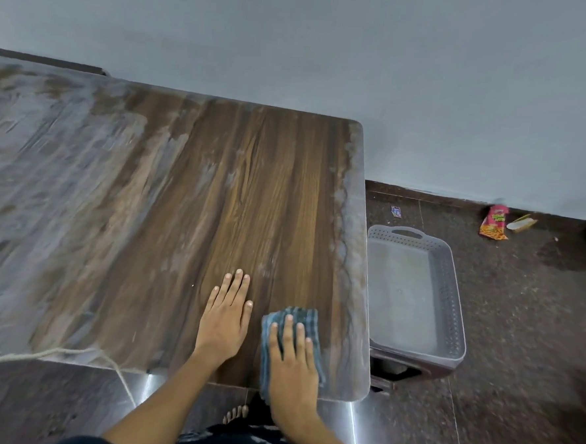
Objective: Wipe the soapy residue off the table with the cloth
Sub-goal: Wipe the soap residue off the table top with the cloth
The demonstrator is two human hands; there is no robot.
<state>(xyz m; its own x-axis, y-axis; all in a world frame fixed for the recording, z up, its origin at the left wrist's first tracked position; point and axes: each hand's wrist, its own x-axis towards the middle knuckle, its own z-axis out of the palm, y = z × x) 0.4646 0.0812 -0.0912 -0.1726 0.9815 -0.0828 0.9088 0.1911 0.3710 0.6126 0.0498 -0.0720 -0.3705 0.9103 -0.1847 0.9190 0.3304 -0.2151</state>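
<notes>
Cloth, blue-grey checked and folded (289,338), lay at the brown wood-grain table's (189,215) near right corner under my right hand (293,366), fingers straight, pressing for friction. My left hand (225,320) rested flat beside it, fingers extended, probably bracing me; white soapy residue (47,179) remained leftward and along the right edge.

Home room: littered floor (520,304), basket (414,291)

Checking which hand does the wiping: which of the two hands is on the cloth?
The right hand presses flat on the blue checked cloth; the left hand rests flat on bare table.
</notes>
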